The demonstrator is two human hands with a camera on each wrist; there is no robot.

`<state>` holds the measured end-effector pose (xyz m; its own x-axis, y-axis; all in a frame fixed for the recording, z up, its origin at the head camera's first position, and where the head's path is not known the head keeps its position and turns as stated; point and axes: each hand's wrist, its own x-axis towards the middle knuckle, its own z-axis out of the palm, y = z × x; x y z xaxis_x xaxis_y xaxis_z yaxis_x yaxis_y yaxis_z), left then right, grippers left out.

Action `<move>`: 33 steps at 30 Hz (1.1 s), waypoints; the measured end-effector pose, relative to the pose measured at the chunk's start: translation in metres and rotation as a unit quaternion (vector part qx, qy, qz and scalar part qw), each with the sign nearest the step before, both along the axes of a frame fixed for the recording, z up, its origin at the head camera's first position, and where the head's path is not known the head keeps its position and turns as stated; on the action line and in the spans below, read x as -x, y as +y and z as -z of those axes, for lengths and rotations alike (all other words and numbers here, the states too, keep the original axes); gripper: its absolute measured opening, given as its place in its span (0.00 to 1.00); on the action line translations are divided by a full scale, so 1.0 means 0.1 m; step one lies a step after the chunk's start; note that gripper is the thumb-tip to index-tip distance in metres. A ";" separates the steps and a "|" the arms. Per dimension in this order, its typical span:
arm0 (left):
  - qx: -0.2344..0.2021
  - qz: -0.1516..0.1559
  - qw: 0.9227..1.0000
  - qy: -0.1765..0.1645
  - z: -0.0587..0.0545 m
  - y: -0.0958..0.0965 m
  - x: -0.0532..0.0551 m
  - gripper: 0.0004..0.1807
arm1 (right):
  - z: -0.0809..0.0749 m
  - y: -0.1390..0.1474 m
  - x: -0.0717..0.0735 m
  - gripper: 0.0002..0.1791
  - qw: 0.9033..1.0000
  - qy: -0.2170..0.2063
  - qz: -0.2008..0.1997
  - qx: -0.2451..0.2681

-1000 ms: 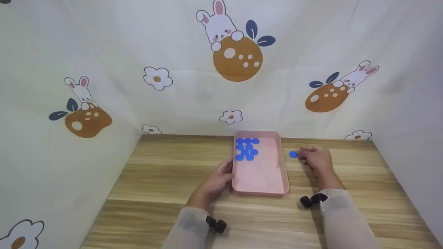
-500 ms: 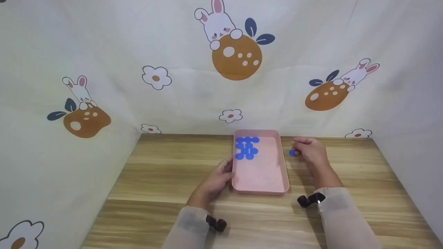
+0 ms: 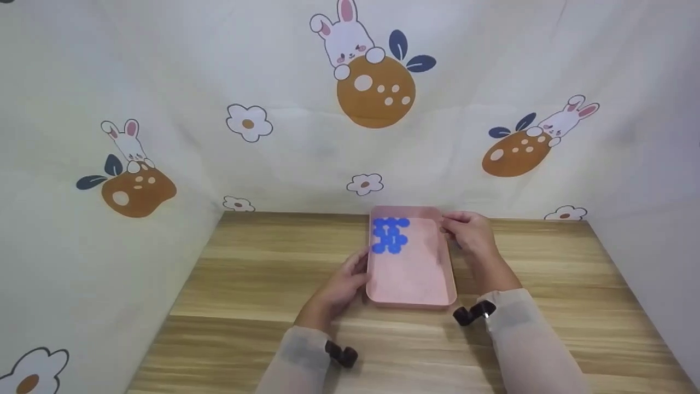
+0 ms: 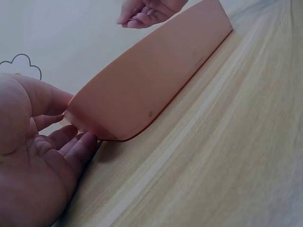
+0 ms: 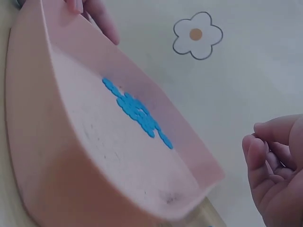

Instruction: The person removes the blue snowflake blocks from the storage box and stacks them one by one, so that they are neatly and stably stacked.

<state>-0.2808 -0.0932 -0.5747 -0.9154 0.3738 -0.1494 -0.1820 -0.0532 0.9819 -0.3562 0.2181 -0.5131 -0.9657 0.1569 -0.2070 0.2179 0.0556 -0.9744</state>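
Note:
A pink rectangular tray (image 3: pixel 415 282) lies on the wooden table. Toward its far left corner, several flat blue flower-edged discs (image 3: pixel 394 232) sit joined in an openwork cluster; the right wrist view shows these linked discs (image 5: pixel 135 111) lying thin against the tray floor. My left hand (image 3: pixel 338 289) grips the tray's left side, its fingertips (image 4: pixel 88 139) low on the wall and another finger at the rim. My right hand (image 3: pixel 474 235) is by the far right rim. Its thumb and fingers (image 5: pixel 258 153) are curled together above the tray, with no disc showing between them.
A pale cloth with rabbit, orange and flower prints (image 3: pixel 295 164) rises right behind the tray and along both sides. Black wrist cameras (image 3: pixel 474 313) stick out from both sleeves. A sliver of blue shows at the bottom edge of the right wrist view.
My right hand has moved left and away from me, from a loose blue disc right of the tray to the far right rim. That disc no longer shows in the head view.

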 end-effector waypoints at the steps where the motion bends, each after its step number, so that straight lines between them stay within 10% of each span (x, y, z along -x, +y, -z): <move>1: 0.000 0.000 1.000 0.001 0.00 0.00 0.00 0.39 | -0.01 -0.04 0.02 0.19 1.000 0.000 -0.002 0.001; 33: -0.013 0.007 1.000 0.016 0.00 0.01 -0.02 0.37 | 0.25 -0.60 0.59 0.15 0.976 0.027 -0.118 -0.180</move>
<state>-0.2790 -0.0918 -0.5748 -0.9141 0.3903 -0.1104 -0.1519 -0.0770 0.9854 -0.4155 0.1586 -0.5382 -0.9916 -0.0182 -0.1277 0.1069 0.4384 -0.8924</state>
